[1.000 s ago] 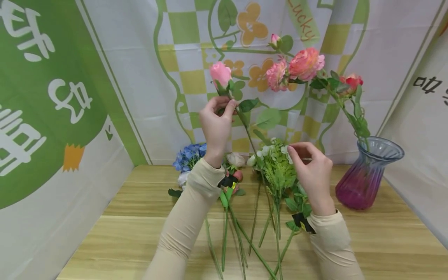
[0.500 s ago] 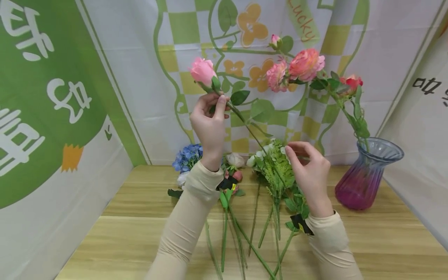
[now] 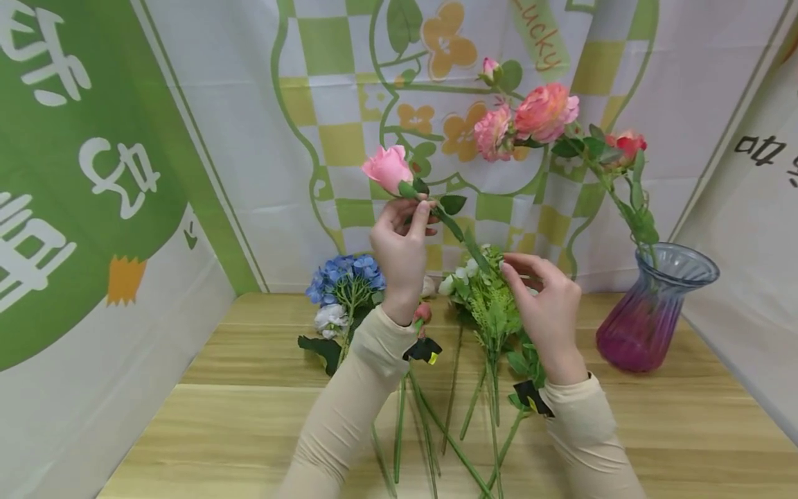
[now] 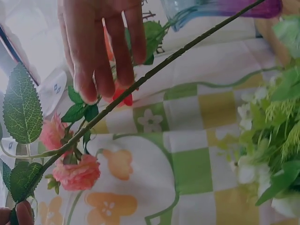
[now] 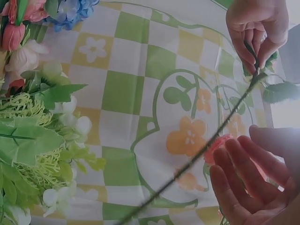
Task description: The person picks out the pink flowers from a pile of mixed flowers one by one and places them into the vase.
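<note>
My left hand (image 3: 402,260) pinches a pink rose (image 3: 388,168) just under its bloom, which leans to the left. The rose's long bare stem (image 4: 154,71) slants down toward my right hand (image 3: 545,308). In the right wrist view that hand's fingers (image 5: 248,164) are extended and spread beside the stem, with a gap showing between them. From the head view alone, contact with the stem cannot be told. A spray of coral roses (image 3: 545,114) stands in a ribbed glass vase (image 3: 648,322), purple at the bottom, to the right of my right hand.
Blue hydrangeas (image 3: 343,277) and a white flower (image 3: 330,317) lie left on the wooden table (image 3: 237,402). White-flowered greenery (image 3: 495,312) lies mid-table, with several green stems (image 3: 430,430) pointing toward me. A printed cloth (image 3: 337,48) hangs close behind.
The pink rose first swung left and tilted, then came right and lower with my left hand. My right hand shifted slightly left. Blue hydrangeas show more fully now.
</note>
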Available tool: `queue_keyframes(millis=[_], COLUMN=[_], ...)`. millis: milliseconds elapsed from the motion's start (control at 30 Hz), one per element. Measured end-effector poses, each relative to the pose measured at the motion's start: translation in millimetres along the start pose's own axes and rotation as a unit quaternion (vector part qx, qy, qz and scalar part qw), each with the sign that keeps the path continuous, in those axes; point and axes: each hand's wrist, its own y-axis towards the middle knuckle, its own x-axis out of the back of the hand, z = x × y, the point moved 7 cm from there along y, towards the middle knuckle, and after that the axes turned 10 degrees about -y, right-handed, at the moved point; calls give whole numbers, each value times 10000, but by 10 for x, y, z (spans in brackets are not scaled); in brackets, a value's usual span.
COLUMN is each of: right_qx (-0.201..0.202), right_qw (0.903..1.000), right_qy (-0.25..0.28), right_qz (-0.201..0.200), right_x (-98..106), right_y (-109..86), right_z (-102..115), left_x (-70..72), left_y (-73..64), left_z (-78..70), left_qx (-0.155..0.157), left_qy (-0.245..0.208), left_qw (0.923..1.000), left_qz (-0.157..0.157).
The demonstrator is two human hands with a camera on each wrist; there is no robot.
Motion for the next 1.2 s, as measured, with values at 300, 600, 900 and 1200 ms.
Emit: queue_keyframes(millis=[300, 600, 900, 1200], right_qx=[458, 491, 387, 395], right_qw=[9989, 9982, 9966, 9962], right_qy=[30, -31, 38, -13], right_qz=[3, 340, 730, 774], right_x=[-12, -28, -62, -72], right_y=[-7, -4, -11, 1], right_z=[62, 84, 67, 41], left_x=[-58, -113, -133, -127], left_y=[-191, -285, -342, -355], left_z=[106, 131, 179, 198], left_qx=[193, 291, 378, 393], left_qy=[-141, -136, -107, -126], left_qw=[9995, 9981, 9971, 9964], left_qz=[185, 533, 657, 734])
